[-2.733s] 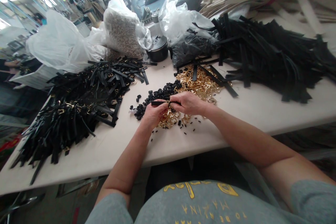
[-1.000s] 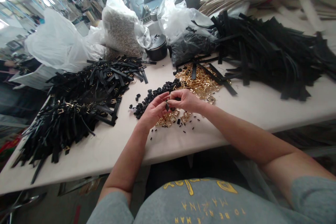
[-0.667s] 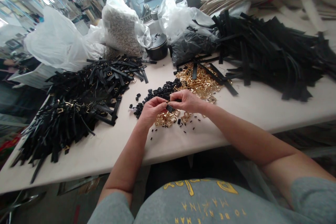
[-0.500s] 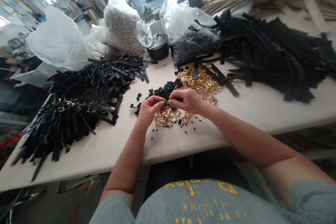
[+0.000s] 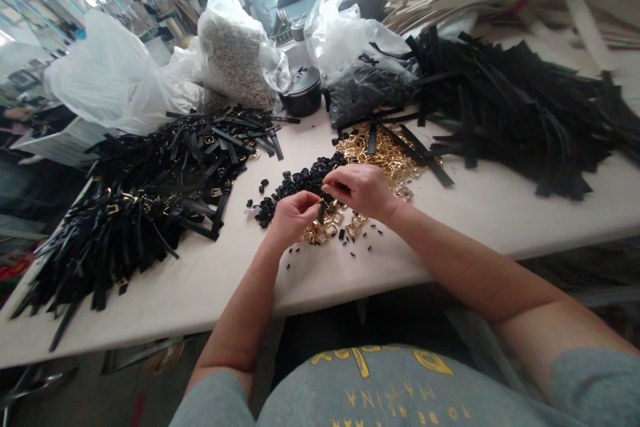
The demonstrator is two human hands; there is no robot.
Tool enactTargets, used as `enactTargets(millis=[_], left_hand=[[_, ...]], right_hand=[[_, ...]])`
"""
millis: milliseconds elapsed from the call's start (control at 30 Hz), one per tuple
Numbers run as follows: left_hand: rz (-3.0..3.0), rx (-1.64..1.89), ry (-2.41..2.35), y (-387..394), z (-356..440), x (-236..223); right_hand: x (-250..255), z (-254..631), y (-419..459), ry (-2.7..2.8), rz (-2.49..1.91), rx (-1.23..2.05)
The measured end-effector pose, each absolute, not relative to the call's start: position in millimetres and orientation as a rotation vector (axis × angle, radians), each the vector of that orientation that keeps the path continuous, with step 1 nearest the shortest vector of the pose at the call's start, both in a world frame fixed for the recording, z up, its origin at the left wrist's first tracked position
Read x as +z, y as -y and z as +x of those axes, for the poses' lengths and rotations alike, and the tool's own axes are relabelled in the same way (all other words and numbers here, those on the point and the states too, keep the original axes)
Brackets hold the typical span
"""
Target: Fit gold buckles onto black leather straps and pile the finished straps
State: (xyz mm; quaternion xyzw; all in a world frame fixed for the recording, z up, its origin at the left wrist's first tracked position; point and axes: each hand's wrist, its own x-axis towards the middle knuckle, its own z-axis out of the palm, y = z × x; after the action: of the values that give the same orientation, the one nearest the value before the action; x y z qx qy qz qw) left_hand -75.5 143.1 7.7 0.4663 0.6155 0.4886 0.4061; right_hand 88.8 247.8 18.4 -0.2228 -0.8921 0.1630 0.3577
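Note:
My left hand (image 5: 296,217) pinches a short black strap (image 5: 321,212), which hangs down from between thumb and forefinger. Just right of it, my right hand (image 5: 364,188) is curled with its fingertips together close to the strap's top. Whatever those fingers hold is too small to make out. Below and behind both hands lie loose gold buckles (image 5: 395,163). Small black loops (image 5: 300,181) are heaped beyond my left hand. A few tiny black pieces (image 5: 353,254) are scattered on the table nearer to me.
Black straps with gold buckles (image 5: 145,207) pile up on the left of the pale table (image 5: 240,293). Plain black strips (image 5: 515,107) are heaped on the right. Filled plastic bags (image 5: 233,47) and a dark lidded pot (image 5: 303,92) stand at the back.
My fingertips have moved slightly apart. The left hand has lowered a little, and the black strap now shows hanging from it. My right hand has shifted slightly and stays above the buckles.

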Motion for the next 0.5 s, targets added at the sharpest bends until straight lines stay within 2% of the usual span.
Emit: enactTargets(millis=[233, 367, 500], left_hand=[[0.807, 1.521, -1.416, -151, -74, 9], [0.739, 1.615, -1.355, -153, -75, 5], [0.767, 1.577, -1.344, -152, -71, 0]], right_hand=[[23, 92, -250, 2.148, -0.527, 0.470], [12, 86, -245, 2.395, -0.481, 0.649], [3, 79, -240, 2.219, -0.497, 0.918]])
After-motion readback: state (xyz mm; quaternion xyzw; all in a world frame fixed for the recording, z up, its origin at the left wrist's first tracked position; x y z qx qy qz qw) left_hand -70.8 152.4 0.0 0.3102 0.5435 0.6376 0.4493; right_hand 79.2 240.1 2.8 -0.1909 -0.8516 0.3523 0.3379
